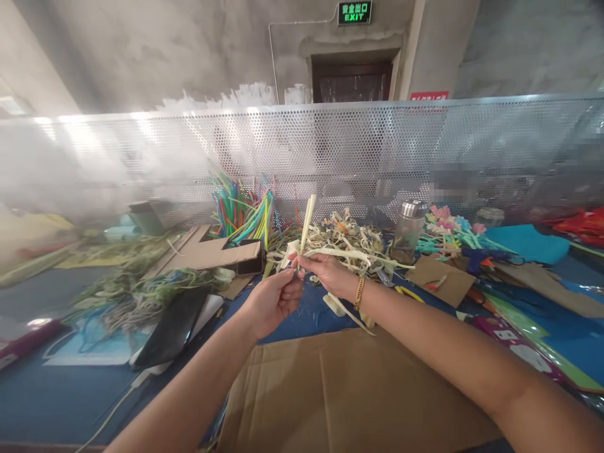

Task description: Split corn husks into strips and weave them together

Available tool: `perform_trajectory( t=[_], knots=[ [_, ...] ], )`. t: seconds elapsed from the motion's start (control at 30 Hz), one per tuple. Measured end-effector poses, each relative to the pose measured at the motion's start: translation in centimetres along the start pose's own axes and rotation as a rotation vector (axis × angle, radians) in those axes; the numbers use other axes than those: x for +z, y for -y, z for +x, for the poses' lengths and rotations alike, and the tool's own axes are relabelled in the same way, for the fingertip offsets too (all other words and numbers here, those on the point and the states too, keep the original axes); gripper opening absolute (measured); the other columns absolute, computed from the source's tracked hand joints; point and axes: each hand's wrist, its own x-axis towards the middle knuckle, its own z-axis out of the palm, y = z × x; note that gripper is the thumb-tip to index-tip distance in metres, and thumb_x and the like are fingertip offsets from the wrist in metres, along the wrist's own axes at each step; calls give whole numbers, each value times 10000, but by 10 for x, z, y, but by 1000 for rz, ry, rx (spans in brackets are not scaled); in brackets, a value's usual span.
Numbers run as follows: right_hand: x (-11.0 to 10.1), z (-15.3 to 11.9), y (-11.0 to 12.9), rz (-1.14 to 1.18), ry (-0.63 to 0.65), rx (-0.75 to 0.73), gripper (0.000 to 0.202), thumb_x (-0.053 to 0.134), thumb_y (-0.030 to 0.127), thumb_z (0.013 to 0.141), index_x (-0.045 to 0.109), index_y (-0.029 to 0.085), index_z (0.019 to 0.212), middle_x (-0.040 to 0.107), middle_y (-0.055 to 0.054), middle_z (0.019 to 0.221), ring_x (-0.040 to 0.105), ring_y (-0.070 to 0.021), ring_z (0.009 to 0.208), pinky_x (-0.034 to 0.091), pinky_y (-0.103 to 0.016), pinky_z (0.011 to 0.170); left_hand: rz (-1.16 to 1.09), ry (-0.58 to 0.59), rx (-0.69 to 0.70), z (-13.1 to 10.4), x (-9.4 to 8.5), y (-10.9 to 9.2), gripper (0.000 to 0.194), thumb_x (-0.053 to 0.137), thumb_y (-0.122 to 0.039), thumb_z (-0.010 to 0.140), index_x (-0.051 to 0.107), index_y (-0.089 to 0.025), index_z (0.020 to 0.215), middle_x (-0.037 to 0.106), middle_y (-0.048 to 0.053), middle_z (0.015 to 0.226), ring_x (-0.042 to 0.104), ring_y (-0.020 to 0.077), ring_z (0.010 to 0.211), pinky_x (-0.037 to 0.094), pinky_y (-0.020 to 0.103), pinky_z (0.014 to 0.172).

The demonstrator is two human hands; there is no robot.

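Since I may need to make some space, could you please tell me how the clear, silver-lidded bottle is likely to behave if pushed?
The bottle stands upright and looks taller than wide, so a push near its silver lid could tip it. Being round, it might then roll; being smooth-looking, it may feel slippery.

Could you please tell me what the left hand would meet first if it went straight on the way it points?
The left hand would likely meet the right hand first, near the upright pale strip; whether the hands touch is unclear.
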Motion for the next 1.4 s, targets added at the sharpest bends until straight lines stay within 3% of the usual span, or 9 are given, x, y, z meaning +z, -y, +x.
perform_trajectory(
  t=[0.23, 0.43, 0.6, 0.7, 0.83, 1.0, 1.23, 1.33, 1.4],
  knots=[
    [2, -6, -3, -77, 17, 42, 408, 577, 582, 818, 650, 181, 797, 628, -16, 729, 575, -140, 695, 466, -283, 716, 200, -27, 112, 0, -5, 1, 181, 613, -297, 844, 518, -156, 781, 319, -73, 549, 249, 40, 433, 183, 133, 398],
    [7, -22, -12, -489, -189, -35, 231, 566, 374, 865, 602, 185, 737, 535, 26, 618, 465, -111, 575, 358, -236, 564, 311, -218, 281, 10, -7, 10, 220, 563, -389, 843, 508, -183, 791, 316, -80, 526, 236, 70, 422, 178, 188, 415],
    [14, -31, 13, -981, -95, -227, 187, 596, 221, 842, 626, 190, 661, 588, -3, 648, 489, -132, 635, 330, -259, 606, 1234, -532, 538, 11, -11, 10, 238, 453, -305, 888, 508, -198, 683, 463, -8, 555, 424, 141, 519, 208, 258, 514],
    [11, -23, 32, -1094, -28, -289, 154, 608, 186, 843, 671, 195, 703, 614, -15, 694, 513, -139, 683, 331, -265, 633, 1810, -601, 578, 3, -7, 3, 238, 401, -267, 910, 543, -206, 730, 582, 45, 636, 530, 195, 603, 182, 300, 546],
    [3, -9, 49, -1284, 16, -327, 166, 638, 265, 846, 727, 217, 714, 598, -23, 710, 485, -141, 675, 282, -277, 585, 2112, -481, 577, -4, -2, -3, 279, 342, -270, 941, 577, -201, 808, 654, 82, 710, 602, 232, 679, 198, 320, 566],
    [-2, -1, 58, -1366, 107, -297, 115, 666, 289, 830, 767, 248, 796, 612, -7, 731, 498, -125, 684, 285, -267, 583, 2122, -323, 487, -7, -2, -4, 298, 330, -299, 957, 580, -207, 823, 671, 60, 717, 604, 209, 668, 206, 303, 555],
    [-49, 24, 79, -1060, 338, -29, 110, 740, 296, 734, 757, 190, 758, 685, -11, 749, 572, -109, 671, 390, -240, 619, 2098, -169, 453, -21, -11, -25, 243, 431, -229, 864, 530, -212, 642, 595, 9, 626, 526, 159, 586, 173, 280, 528],
    [-81, 41, 85, -885, 306, 15, 152, 743, 320, 716, 754, 175, 758, 701, -23, 744, 593, -117, 685, 431, -246, 655, 2095, -177, 365, -25, -18, -41, 227, 488, -191, 786, 521, -196, 562, 562, 12, 585, 480, 151, 546, 171, 283, 524],
    [-93, 54, 81, -770, 219, -23, 178, 753, 345, 697, 753, 180, 765, 712, -26, 767, 603, -120, 707, 452, -256, 690, 1949, -50, 279, -25, -22, -50, 223, 519, -200, 774, 551, -193, 554, 554, 10, 571, 469, 145, 540, 206, 272, 524]
  ],
)
